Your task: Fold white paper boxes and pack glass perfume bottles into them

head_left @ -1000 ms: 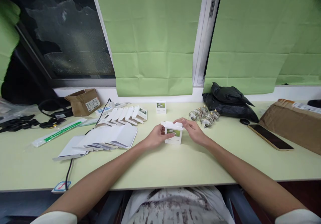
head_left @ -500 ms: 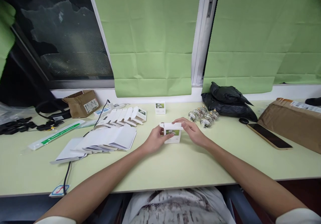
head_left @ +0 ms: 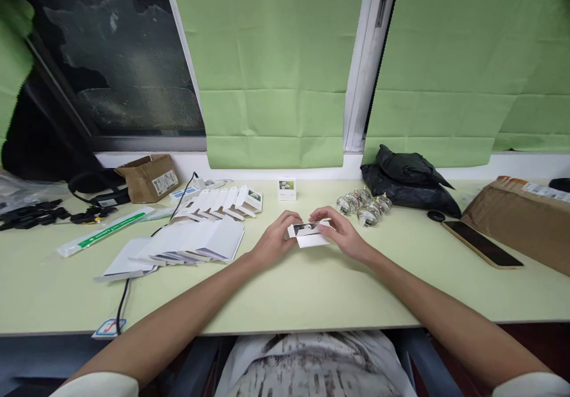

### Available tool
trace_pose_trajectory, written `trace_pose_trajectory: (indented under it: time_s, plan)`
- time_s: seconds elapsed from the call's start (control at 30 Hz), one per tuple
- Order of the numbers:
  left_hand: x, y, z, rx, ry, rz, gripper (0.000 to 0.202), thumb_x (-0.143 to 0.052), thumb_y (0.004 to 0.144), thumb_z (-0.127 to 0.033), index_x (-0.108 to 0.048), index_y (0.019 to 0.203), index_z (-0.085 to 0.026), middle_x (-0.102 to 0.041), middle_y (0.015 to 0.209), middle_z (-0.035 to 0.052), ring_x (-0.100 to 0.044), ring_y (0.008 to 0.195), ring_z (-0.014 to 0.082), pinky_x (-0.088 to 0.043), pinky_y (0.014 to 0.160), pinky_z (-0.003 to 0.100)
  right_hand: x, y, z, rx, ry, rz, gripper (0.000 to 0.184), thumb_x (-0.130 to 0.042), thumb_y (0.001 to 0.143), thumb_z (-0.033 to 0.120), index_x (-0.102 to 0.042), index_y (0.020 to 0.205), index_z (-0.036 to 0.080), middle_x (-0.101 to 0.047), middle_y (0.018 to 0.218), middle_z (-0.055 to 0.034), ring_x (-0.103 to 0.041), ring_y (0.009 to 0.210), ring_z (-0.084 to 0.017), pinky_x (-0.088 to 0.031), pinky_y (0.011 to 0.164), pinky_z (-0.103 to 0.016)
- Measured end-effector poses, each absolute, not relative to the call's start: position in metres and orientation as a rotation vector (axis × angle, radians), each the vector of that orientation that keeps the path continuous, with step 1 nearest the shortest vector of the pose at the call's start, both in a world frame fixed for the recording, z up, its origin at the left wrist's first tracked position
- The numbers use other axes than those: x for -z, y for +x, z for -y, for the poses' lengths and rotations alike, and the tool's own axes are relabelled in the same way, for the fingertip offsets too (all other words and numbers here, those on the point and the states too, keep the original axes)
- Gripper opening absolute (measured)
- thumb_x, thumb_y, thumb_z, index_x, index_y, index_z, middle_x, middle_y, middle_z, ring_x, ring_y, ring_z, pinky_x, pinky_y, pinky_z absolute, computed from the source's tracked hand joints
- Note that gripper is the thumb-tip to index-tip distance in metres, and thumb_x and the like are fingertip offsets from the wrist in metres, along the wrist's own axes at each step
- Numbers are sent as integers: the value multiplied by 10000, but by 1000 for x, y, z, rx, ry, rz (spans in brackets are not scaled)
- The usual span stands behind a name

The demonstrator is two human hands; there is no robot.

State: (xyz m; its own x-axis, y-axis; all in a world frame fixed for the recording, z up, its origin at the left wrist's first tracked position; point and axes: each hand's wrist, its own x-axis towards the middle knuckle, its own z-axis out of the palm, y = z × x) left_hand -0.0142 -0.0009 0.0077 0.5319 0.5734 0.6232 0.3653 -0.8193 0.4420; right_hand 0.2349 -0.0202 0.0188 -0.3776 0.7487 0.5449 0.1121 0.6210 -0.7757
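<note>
Left hand point(head_left: 275, 240): closed on the left end of the small white carton point(head_left: 309, 235); fingers curled over its top edge, thumb on the near side.
Right hand point(head_left: 342, 235): closed on the right end of the same carton; fingertips on the upper edge, thumb underneath.
Carton attitude: tipped over, long side level, a dark printed panel facing up.
Carton location: between both hands at the middle of the bench point(head_left: 312, 293), low over the surface. Contact with the bench cannot be told.
Flat blanks point(head_left: 191, 244): white, unfolded, fanned in an overlapping pile; lying left of the left hand, near but apart.
Folded cartons point(head_left: 225, 201): leaning row behind the flat blanks, one printed face showing at the right end.
Standing carton point(head_left: 286, 188): upright at the rear of the bench, behind the held carton, well apart from it.
Glass bottles point(head_left: 363, 206): small cluster lying behind the right hand, near it, not touching.
Black bag point(head_left: 407, 177): crumpled against the wall, just behind the glass bottles.
Phone point(head_left: 481, 243): flat, dark screen up, well apart from the right hand on its right.
Brown parcel point(head_left: 521, 219): far right, just beyond the phone.
Cardboard box point(head_left: 149, 177): open flaps, rear left by the wall.
Striped packet point(head_left: 104, 231): long, clear, green band; lying left of the flat blanks.
Black cable point(head_left: 127, 284): runs from the rear, under the flat blanks, over the near edge.
Blinds point(head_left: 276, 76): green, lowered behind the bench.
</note>
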Motion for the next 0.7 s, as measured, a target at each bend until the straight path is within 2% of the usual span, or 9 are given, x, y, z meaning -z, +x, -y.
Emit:
trace_pose_trajectory:
  time_s: [0.23,0.37,0.47,0.6,0.7]
  plan:
    - [-9,-13,3,-1177,2461,-772,280,-607,934,-109,-618,1178,-245,-627,1222,73,-634,1109,214,-521,906,327,-19,233,21,-780,-718,1835,250,-618,1010,434,-655,1190,264,-677,1174,-68,-617,1155,-254,-473,1034,-435]
    - [-9,-7,6,-1168,2232,-790,205,-677,948,-250,-625,1145,-225,-646,1152,66,-644,1057,212,-536,926,346,-20,232,21,-779,-743,1775,229,-629,1006,431,-654,1159,263,-669,1160,-61,-616,1144,-248,-477,984,-397]
    - [-8,-1,9,-1087,1980,-779,304,-739,920,-360,-603,1149,-213,-658,1108,54,-661,1027,209,-568,897,343,-20,232,20,-771,-745,1713,230,-642,997,437,-636,1152,267,-647,1146,-56,-614,1115,-242,-488,943,-374]
    - [-10,4,11,-1054,1878,-758,390,-769,897,-394,-601,1197,-209,-676,1148,62,-674,1095,227,-566,958,371,-20,230,21,-719,-736,1694,229,-635,999,447,-625,1140,266,-635,1112,-53,-616,1053,-233,-505,900,-364]
    - [-12,3,12,-1059,1917,-793,428,-777,893,-407,-595,1228,-213,-686,1181,71,-681,1091,228,-566,952,373,-22,230,24,-649,-756,1732,217,-594,1022,442,-653,1133,264,-662,1109,-61,-620,1033,-240,-506,902,-383]
